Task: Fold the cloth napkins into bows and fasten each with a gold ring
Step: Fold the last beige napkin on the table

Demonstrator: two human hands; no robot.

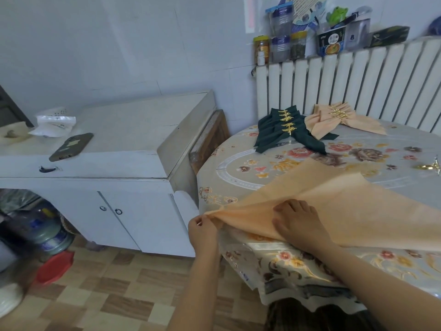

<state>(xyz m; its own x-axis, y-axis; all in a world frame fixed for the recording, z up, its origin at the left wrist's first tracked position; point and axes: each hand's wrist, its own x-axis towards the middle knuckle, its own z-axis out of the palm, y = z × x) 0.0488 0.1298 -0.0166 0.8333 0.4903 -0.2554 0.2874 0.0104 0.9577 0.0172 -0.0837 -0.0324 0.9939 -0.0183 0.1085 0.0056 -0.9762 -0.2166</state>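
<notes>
A peach cloth napkin (353, 211) lies spread over the near edge of the round table (269, 177) with its floral cover. My left hand (202, 231) pinches the napkin's left corner just off the table's edge. My right hand (296, 220) presses on the cloth a little to the right of that corner, fingers curled onto the fabric. A loose gold ring (428, 166) sits on the table at the far right. At the back lie several dark green bows (286, 130) and several peach bows (334, 117), each with a gold leaf ring.
A white radiator (358, 84) stands behind the table, with jars and boxes (331, 37) on top. To the left is a white cabinet (107, 149) with a phone (71, 146) and a plastic bag on it. Water bottles stand on the checkered floor.
</notes>
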